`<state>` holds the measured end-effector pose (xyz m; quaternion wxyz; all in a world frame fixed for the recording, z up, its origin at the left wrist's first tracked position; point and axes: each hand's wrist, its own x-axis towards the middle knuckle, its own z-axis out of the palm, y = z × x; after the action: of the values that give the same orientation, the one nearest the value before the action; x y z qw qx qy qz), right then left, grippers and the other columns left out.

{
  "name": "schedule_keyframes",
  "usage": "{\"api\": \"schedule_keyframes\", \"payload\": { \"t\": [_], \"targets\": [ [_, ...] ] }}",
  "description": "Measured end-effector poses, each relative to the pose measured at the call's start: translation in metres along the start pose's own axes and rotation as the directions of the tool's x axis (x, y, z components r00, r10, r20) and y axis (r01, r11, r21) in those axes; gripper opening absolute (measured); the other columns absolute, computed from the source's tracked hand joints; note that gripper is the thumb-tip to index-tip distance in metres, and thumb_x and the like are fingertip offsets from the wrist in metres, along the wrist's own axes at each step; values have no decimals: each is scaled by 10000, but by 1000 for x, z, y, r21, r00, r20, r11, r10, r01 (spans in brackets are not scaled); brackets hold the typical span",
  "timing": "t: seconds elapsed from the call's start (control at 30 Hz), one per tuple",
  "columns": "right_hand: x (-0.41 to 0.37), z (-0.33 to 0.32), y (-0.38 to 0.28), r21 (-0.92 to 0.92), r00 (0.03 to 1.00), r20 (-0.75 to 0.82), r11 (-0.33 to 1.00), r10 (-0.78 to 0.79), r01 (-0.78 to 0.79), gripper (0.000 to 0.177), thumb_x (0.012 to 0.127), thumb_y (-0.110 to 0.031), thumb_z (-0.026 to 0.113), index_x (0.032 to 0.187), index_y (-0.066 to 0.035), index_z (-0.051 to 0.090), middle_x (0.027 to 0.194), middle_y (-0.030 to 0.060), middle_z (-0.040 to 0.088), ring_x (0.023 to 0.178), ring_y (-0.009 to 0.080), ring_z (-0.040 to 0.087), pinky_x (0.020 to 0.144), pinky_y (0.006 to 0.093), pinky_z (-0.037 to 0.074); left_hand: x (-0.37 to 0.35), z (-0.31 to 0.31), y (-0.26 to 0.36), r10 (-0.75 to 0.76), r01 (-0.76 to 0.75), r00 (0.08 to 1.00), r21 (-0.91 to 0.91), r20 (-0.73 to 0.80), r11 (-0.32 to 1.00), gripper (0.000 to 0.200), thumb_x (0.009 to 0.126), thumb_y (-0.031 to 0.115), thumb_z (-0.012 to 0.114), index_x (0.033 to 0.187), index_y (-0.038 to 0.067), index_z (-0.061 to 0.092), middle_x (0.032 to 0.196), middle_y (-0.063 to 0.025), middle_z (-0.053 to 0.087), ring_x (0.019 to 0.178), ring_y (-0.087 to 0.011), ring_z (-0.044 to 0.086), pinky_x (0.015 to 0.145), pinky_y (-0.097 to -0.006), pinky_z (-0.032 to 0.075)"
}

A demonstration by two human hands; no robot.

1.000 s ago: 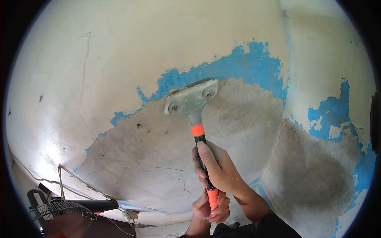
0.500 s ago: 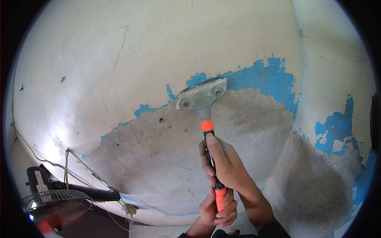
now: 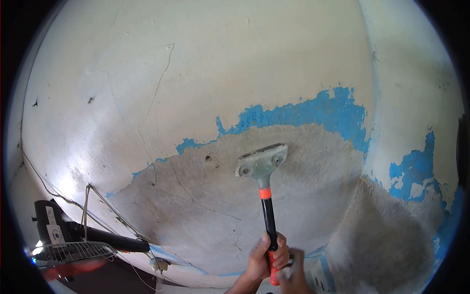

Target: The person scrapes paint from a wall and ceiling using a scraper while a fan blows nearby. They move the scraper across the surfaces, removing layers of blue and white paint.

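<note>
A long-handled wall scraper [image 3: 268, 210] with a wide grey-green head points up in front of the wall. Its head overlaps the bare grey plaster, below the blue paint strip [image 3: 303, 115]. My left hand [image 3: 263, 257] is closed round the lower handle, fingers wrapped at the orange grip. Low beside that grip, my right hand [image 3: 293, 272] is smeared by motion, its fingers unclear. Above the blue strip, pale cream paint [image 3: 205, 63] covers the wall.
A fan with a wire guard [image 3: 73, 250] stands at the lower left, by a cable [image 3: 44, 183] running along the wall. At the right is a wall corner with more blue patches [image 3: 413, 164]. A socket box [image 3: 159, 264] sits low on the wall.
The scraper head has come down from the blue paint edge onto the grey plaster. My right hand has left the black upper handle and dropped to the lower right. The view has shifted slightly.
</note>
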<state>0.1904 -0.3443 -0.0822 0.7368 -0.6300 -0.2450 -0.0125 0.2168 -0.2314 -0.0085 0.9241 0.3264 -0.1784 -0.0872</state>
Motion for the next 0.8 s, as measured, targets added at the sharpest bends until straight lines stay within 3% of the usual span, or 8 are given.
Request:
{"api": "schedule_keyframes", "payload": {
  "t": [0.1,0.2,0.23,0.33,0.43,0.53,0.73,0.8],
  "targets": [
    [-6,8,-10,-298,980,-84,943,-179,147,657,912,-275,596,1407,14,274,1303,202,488,1048,334,570,869,366,456,6,23,0,17,-16,996,10,-89,1000,441,989,459,411,1088,37,489,745,-26,413,575,-118,401,544,-272,376],
    [5,2,-43,-373,987,-111,925,-114,65,539,930,-224,548,1364,32,357,1124,240,585,917,333,626,785,373,489,20,38,16,28,-24,997,55,-78,998,416,1006,403,399,1143,12,441,774,-33,418,610,-132,431,593,-292,397],
    [3,-1,-58,-286,989,-124,951,83,-116,488,943,-217,524,1344,31,397,966,245,627,831,336,644,747,373,498,27,37,23,-2,3,1000,67,-8,998,411,1001,406,416,1169,32,435,772,-27,420,611,-133,438,587,-294,405],
    [-8,-1,-72,-263,994,-103,963,36,-63,482,949,-241,514,1340,16,400,883,206,636,736,318,644,687,358,500,48,39,46,21,-19,1000,122,-16,992,400,991,442,417,1166,87,471,740,4,391,571,-106,405,500,-269,383],
    [-12,2,-80,-114,996,-16,990,84,-86,394,958,-294,523,1217,-1,472,744,128,599,643,237,623,617,322,490,59,45,59,-53,53,999,-12,6,999,327,1020,434,354,975,125,450,675,45,351,450,-59,316,364,-216,298],
    [-7,6,-71,492,900,317,760,298,-425,338,950,-365,567,1046,-48,501,658,47,513,525,151,546,491,281,439,58,49,66,-74,76,997,-139,19,987,339,1027,439,327,888,141,409,638,53,331,406,-47,275,321,-200,254],
    [18,16,-80,581,750,574,482,329,-656,519,885,-596,553,899,-83,469,548,-19,386,352,96,340,346,239,296,58,51,97,-20,52,988,-205,156,977,354,1026,459,320,869,149,386,621,59,309,408,-34,249,322,-183,236],
    [28,18,-79,575,750,583,495,311,-652,550,872,-637,532,875,-91,467,536,-20,374,341,89,322,345,233,289,57,55,104,3,20,992,-173,130,985,358,1024,464,321,862,150,382,617,57,309,405,-35,253,321,-186,234]
  ]
}}
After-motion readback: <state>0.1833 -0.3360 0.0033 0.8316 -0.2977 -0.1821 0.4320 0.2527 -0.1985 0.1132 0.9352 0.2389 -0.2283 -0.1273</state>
